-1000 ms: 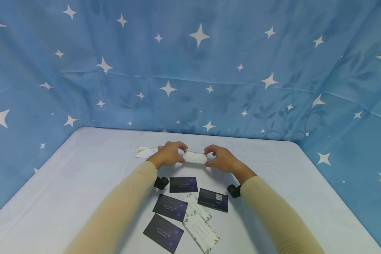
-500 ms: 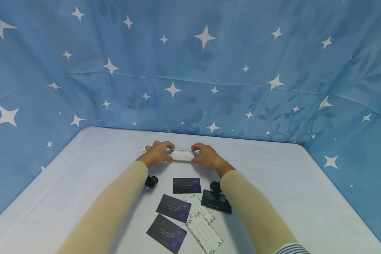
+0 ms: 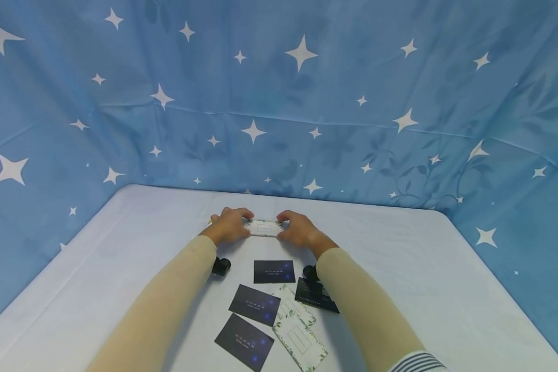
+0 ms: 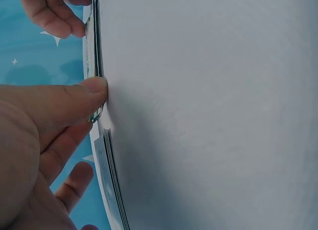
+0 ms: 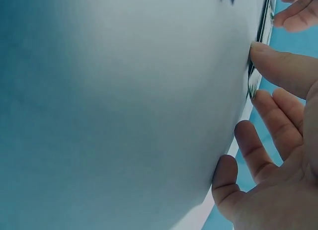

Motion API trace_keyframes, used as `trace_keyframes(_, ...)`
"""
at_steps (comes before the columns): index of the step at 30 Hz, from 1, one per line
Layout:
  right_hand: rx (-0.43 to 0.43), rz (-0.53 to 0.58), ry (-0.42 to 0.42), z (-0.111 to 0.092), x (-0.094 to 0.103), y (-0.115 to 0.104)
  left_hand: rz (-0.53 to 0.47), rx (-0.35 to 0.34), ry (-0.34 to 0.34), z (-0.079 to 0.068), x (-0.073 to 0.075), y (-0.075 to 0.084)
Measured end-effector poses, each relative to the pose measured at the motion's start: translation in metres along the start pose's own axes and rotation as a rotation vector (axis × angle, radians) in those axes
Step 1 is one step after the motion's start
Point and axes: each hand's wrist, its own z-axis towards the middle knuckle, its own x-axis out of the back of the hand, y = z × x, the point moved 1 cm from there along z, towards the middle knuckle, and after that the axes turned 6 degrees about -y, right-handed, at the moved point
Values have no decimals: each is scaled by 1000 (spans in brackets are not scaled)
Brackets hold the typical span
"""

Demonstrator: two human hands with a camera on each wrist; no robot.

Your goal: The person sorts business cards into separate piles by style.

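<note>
Both hands hold a white card with a green leaf border (image 3: 264, 228) by its short ends, near the far side of the table. My left hand (image 3: 229, 226) pinches its left end between thumb and fingers. At the right end, my right hand (image 3: 300, 230) pinches it the same way. Edge-on in the left wrist view, the leaf-bordered card (image 4: 91, 56) shows more than one thin layer. A small pile of white cards (image 4: 113, 180) lies beside the left hand's loose fingers; the head view shows only a yellow-marked corner of it, the rest being hidden by that hand.
Closer to the body lie several dark blue cards (image 3: 274, 272), one partly covered by the right forearm. Two leaf-bordered cards (image 3: 299, 342) overlap among them. A white cloth covers the table (image 3: 97, 279), and a blue star-patterned curtain (image 3: 279, 93) hangs behind it.
Both hands have moved left with the leaf-bordered card, and the left hand now hides most of the white pile. The right forearm has come over one dark card. The head view has shifted slightly.
</note>
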Motion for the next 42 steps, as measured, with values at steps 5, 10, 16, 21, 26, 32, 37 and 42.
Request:
trace_keyframes(5, -21, 3, -8, 1, 0, 0, 1, 12, -13, -1, 1, 0)
trace_keyframes(10, -31, -9, -9, 1, 0, 0, 12, 23, -19, -1, 1, 0)
trace_keyframes(16, -30, 2, -7, -1, -1, 0, 17, 39, -37, -1, 0, 0)
trace_keyframes(21, 2, 51, 4, -9, 3, 2, 18, 34, -32, -3, 1, 3)
trace_keyframes(26, 52, 63, -6, -24, 13, 3, 42, -18, -39, -9, 3, 11)
trace_keyframes(32, 134, 50, -49, -58, 24, 5, 78, -131, -77, -30, 1, 28)
trace_keyframes(37, 178, 60, -104, -94, 22, 12, 102, -254, -122, -54, -5, 41)
trace_keyframes(42, 235, 39, -163, -131, 15, 18, 78, -356, -180, -78, -16, 49)
